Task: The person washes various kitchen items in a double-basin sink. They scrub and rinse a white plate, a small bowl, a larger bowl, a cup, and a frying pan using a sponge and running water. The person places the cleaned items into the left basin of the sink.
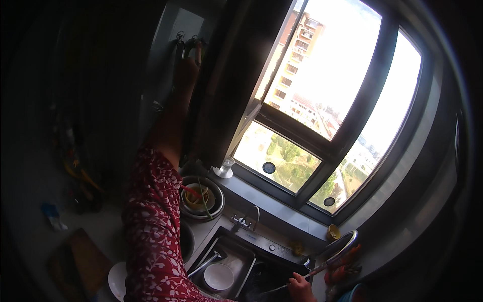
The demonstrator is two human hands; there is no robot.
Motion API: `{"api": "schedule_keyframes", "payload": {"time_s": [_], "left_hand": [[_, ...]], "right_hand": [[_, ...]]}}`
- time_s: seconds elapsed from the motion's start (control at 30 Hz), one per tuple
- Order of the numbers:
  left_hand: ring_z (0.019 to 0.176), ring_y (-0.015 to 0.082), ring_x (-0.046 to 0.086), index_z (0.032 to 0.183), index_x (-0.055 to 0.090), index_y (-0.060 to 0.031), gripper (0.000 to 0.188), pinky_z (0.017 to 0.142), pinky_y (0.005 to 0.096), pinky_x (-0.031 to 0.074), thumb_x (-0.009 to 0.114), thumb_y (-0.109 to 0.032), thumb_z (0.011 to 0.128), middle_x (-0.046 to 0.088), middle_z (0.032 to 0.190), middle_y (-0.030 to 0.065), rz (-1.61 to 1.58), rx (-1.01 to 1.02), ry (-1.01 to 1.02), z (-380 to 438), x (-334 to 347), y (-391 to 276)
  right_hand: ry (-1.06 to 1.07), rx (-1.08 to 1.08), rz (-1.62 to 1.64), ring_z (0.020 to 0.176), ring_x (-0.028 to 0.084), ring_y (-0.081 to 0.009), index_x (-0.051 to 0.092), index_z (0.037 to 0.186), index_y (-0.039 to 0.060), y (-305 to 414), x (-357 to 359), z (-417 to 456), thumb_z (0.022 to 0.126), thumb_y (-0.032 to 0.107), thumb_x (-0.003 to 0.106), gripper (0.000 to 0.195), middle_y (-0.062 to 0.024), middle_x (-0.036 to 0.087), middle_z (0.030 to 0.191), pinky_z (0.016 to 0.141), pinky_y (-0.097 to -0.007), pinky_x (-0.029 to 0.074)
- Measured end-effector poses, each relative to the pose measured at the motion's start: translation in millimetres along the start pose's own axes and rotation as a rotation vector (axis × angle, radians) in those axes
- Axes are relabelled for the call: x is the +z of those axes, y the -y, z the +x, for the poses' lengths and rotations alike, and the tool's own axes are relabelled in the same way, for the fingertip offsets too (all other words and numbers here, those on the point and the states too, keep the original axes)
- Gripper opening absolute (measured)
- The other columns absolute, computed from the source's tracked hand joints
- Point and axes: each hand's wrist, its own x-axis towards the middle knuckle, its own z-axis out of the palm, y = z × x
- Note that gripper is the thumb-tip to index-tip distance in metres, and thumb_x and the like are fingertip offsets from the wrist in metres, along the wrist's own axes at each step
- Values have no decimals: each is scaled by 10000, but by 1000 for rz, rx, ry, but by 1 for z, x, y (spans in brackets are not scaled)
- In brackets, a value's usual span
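Note:
My left arm, in a red floral sleeve, stretches up to a dark wall with hooks. My left hand (187, 68) is at a reddish-brown handle (198, 52) hanging there; shadow hides its grip. Lower right, my right hand (300, 287) is over the right basin of a dark sink (269, 273), fingers bent. A thin pale streak runs beside it, below the curved chrome faucet (349, 241); I cannot tell whether it is water or a utensil, nor whether the hand grips it. In the left basin are a white bowl (219, 276) and a long-handled metal utensil (203, 264).
A metal basin (222, 202) with a smaller bowl and a green stalk stands left of the sink. A small tap (241, 222) rises behind it. A glass (228, 163) and a yellow cup (333, 232) stand on the windowsill. At far left lies a cutting board (94, 249).

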Motion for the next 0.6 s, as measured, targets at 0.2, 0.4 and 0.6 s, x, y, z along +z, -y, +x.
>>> {"api": "schedule_keyframes", "payload": {"time_s": [0.2,0.4,0.6], "left_hand": [[878,207,642,1403,393,-24,457,843,351,522,475,-162,975,641,973,148,-32,-4,-29,-5,-1,0],[909,210,641,1380,424,-27,424,859,351,520,464,-177,985,643,1003,149,-51,-15,-41,-9,-4,3],[940,212,641,1357,455,-29,396,875,350,519,453,-192,996,644,1033,150,-78,-13,-48,-19,-7,5]], "right_hand": [[-14,-49,12,967,627,-432,618,1001,25,12,-9,5,818,50,674,193,-258,614,1152,818,-447,545],[-25,-21,2,958,630,-438,619,998,21,11,-13,-1,833,48,656,171,-264,617,1145,815,-446,546],[-34,-58,-17,939,637,-433,619,982,19,9,-15,4,845,43,640,141,-264,623,1132,793,-449,550]]}}
